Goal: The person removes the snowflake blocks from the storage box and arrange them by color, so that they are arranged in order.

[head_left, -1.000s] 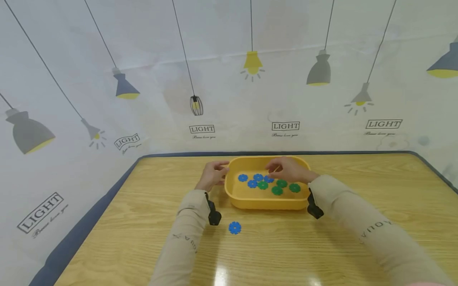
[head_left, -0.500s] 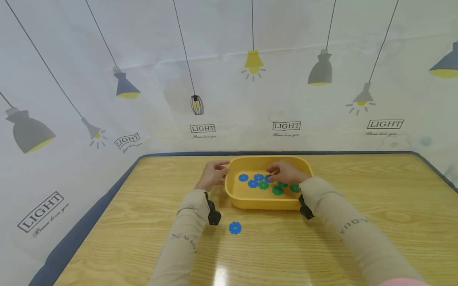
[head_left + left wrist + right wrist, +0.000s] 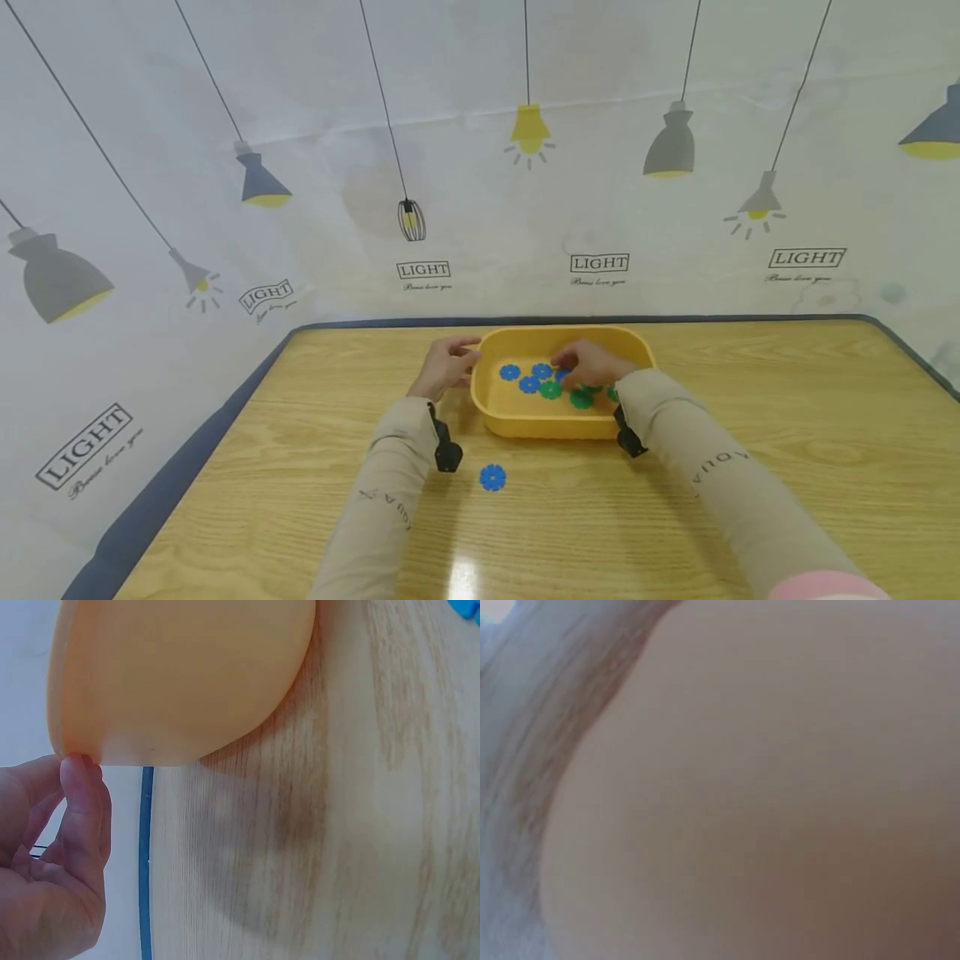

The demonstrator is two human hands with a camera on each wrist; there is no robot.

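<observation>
Yellow tub (image 3: pixel 555 427) stands upright on the table (image 3: pixel 300 500). Left hand (image 3: pixel 444 368): fingers loosely extended, tips touching the tub's end near its rim, presumably to steady it. Right hand (image 3: pixel 594 362): inside the tub, fingers bent over a covered disc (image 3: pixel 562 377), blue, probably for fingertip access; whether it is pinched cannot be told. Other blue discs (image 3: pixel 510 372) and green discs (image 3: pixel 551 390) lie on the tub floor, some greens partly hidden by hand and sleeve (image 3: pixel 656 404). A loose disc (image 3: pixel 492 477), blue, lies outside, near the tub. Right wrist view: blurred, no fingers visible.

White wall covering (image 3: pixel 465 183), printed hanging lamps (image 3: pixel 670 147), LIGHT lettering (image 3: pixel 598 263), wood-grain table (image 3: pixel 765 392), dark blue edging (image 3: pixel 161 496)
</observation>
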